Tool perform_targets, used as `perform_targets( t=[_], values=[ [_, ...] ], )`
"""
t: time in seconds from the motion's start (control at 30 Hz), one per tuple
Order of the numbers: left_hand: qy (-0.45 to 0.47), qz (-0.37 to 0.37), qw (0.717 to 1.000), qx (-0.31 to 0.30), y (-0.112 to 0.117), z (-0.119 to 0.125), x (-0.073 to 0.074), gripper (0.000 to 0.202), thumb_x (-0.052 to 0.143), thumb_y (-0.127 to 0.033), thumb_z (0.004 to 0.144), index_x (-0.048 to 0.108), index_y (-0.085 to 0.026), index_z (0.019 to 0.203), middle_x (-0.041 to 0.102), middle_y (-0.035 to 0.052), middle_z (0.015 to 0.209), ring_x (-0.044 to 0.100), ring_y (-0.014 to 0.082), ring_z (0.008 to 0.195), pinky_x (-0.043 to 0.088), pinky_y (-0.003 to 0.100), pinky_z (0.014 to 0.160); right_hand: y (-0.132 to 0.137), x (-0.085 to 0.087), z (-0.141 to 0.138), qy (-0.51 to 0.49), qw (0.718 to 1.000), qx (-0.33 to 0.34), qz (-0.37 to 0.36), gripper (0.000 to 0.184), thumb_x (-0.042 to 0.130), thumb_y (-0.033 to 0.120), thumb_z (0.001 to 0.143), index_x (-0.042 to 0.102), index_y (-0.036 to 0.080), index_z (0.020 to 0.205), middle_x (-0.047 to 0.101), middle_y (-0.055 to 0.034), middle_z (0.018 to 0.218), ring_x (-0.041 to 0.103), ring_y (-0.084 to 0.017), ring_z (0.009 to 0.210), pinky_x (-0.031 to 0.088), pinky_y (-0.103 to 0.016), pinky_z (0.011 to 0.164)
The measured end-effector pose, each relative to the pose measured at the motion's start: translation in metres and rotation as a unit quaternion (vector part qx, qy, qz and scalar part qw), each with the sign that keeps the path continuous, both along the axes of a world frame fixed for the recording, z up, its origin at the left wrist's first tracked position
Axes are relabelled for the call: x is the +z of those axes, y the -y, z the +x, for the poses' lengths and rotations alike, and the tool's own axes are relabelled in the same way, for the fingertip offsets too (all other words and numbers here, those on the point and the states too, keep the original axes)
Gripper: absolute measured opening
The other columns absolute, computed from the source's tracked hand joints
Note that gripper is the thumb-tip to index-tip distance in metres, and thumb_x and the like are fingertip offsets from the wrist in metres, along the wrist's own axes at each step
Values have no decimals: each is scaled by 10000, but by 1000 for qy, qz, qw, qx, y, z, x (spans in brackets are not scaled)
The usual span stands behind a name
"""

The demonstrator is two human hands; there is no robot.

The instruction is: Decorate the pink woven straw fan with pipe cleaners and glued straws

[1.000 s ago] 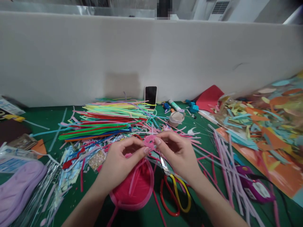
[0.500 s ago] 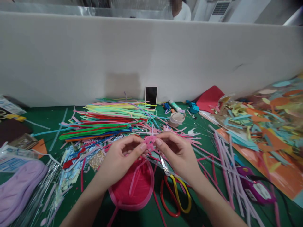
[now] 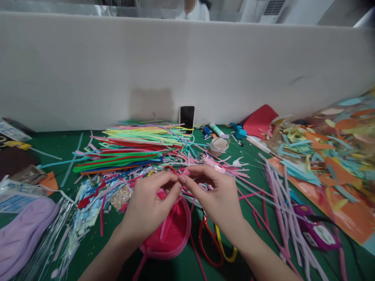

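My left hand (image 3: pixel 155 199) and my right hand (image 3: pixel 215 195) meet fingertip to fingertip in the middle of the view. Between their pinched fingers is a small pink pipe-cleaner flower (image 3: pixel 186 172), of which only a bit shows. Below my hands lies a red round piece (image 3: pixel 175 238) edged in pink pipe cleaner, partly covered by my left hand. Scissors (image 3: pixel 211 246) with red and yellow handles rest under my right hand, their blades hidden.
Bundles of coloured pipe cleaners (image 3: pixel 125 156) lie beyond my hands, before a propped phone (image 3: pixel 186 119). Lilac pipe cleaners (image 3: pixel 285 210) and a purple device (image 3: pixel 316 228) with a cord sit to the right, near paper scraps (image 3: pixel 325 156). A lilac padded item (image 3: pixel 26 234) is at left.
My fingertips have drawn closer together and now cover most of the pink flower, which was in plain sight. My right hand has shifted slightly left, over the scissor blades.
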State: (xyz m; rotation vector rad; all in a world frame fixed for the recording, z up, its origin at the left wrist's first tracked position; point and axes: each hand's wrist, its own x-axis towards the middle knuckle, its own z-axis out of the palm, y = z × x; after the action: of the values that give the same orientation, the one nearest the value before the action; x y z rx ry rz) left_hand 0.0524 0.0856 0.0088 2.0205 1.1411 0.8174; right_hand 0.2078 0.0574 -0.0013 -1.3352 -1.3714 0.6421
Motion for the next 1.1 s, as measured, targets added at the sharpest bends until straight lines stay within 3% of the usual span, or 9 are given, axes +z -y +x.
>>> perform_targets(
  t=[0.23, 0.4, 0.5, 0.67, 0.87, 1.0, 1.1],
  values=[
    [77, -107, 991, -8, -1, -4, 1, 126, 606, -265, 884, 703, -201, 836, 725, -20, 792, 657, 134, 726, 482, 199, 668, 0, 0, 0, -9, 999, 36, 33, 46, 687, 220, 833, 728, 218, 852, 763, -26, 828, 703, -160, 675, 597, -281, 676],
    [109, -141, 984, -7, -2, -5, 3, 172, 611, -310, 892, 667, -194, 778, 666, -30, 730, 615, 114, 686, 470, 182, 635, -1, -1, 8, -152, 983, 98, -42, 97, 733, 267, 792, 705, 203, 861, 731, -27, 819, 700, -161, 739, 588, -255, 642],
    [115, -150, 982, -5, -4, -3, 3, 159, 597, -321, 907, 670, -208, 822, 664, -36, 755, 609, 104, 692, 467, 173, 637, -2, -5, 9, -168, 980, 90, -60, 102, 730, 279, 797, 706, 198, 855, 736, -28, 818, 699, -153, 728, 588, -259, 663],
    [108, -166, 980, -6, -7, -1, -2, 154, 624, -355, 891, 687, -217, 865, 678, -32, 782, 613, 110, 712, 469, 184, 659, -2, -11, 6, -140, 987, 38, -66, 128, 716, 289, 807, 711, 188, 886, 748, -46, 829, 713, -172, 741, 591, -274, 669],
    [80, -146, 986, 24, -5, 1, -6, 173, 624, -341, 884, 690, -200, 810, 688, -31, 722, 614, 115, 672, 452, 195, 630, 0, -11, 3, -21, 1000, 4, 5, 64, 663, 196, 846, 710, 187, 889, 749, -35, 850, 705, -154, 753, 573, -263, 696],
    [72, -141, 987, 19, -6, 2, -7, 163, 612, -321, 888, 691, -197, 818, 697, -29, 729, 620, 117, 676, 452, 193, 631, 0, -10, 3, 69, 996, 7, 47, 81, 651, 141, 844, 710, 184, 879, 744, -35, 844, 694, -154, 750, 550, -267, 697],
    [64, -140, 988, 10, -8, 1, -7, 198, 604, -354, 892, 689, -197, 807, 691, -25, 731, 620, 122, 677, 447, 195, 624, -2, -9, 5, 73, 997, 35, 18, 71, 641, 159, 853, 698, 187, 885, 740, -31, 835, 687, -149, 729, 541, -264, 689]
  ],
)
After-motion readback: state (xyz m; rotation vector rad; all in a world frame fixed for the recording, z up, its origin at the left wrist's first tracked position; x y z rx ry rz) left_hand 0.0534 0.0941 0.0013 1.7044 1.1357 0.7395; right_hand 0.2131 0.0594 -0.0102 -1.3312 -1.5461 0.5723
